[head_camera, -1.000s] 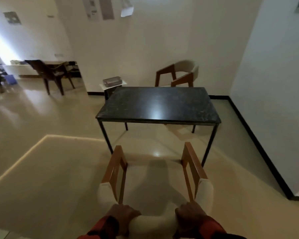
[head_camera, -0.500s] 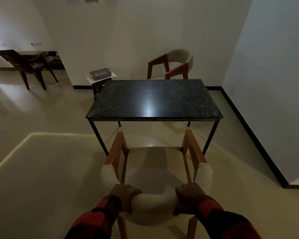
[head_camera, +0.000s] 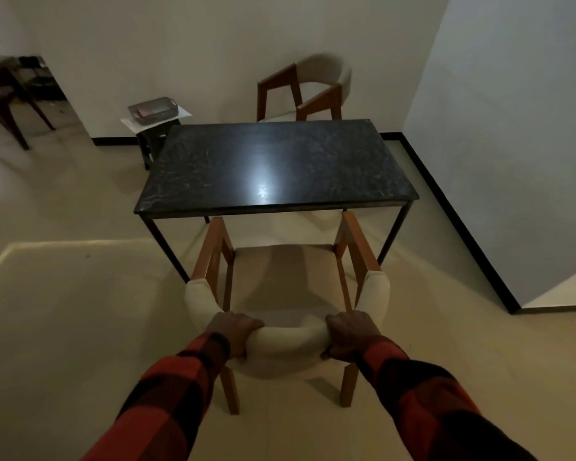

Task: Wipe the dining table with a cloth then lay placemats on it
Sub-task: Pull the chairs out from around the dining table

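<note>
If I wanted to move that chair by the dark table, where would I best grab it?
Take the chair by its curved padded backrest, from behind, one hand on each side, as the left hand and right hand do here. The rounded top edge gives fingers something to wrap, and two spaced grips probably keep it steady.

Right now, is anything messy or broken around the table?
Nothing looks spilled or broken. The table is bare and dark. Both hands, left hand and right hand, grip the chair at its near side.

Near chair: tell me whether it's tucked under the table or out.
Out. The chair stands before the table; only its armrest tips meet the edge. Both hands, left and right, grip its backrest.
</note>
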